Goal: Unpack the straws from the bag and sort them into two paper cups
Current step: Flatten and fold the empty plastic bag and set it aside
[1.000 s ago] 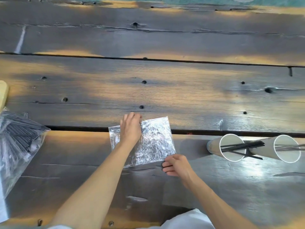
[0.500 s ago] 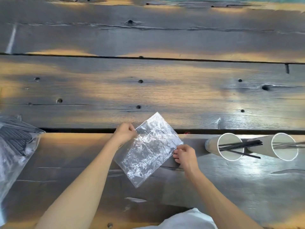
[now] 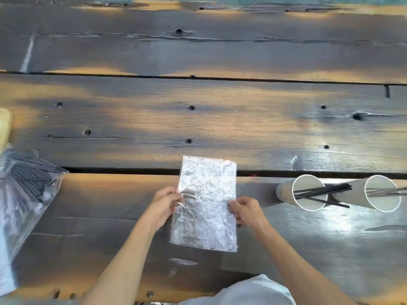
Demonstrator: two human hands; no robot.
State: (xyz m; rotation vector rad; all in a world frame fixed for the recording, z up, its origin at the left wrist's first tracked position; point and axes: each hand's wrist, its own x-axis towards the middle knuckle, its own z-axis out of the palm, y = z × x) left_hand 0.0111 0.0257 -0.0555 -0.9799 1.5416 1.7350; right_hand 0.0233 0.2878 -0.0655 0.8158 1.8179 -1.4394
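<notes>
Both hands, left (image 3: 161, 206) and right (image 3: 247, 209), are pinching the bag (image 3: 206, 203) (crinkled, clear) stretching between each grip.

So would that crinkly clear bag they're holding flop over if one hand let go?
Probably. The clear bag is thin, wrinkled film and looks empty, so likely very light and limp. The left hand and right hand each pinch a side. The glossy film may be slippery.

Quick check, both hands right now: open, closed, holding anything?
Left hand: closed, pinching the left edge of the clear bag.
Right hand: closed, pinching the bag's right edge.
</notes>
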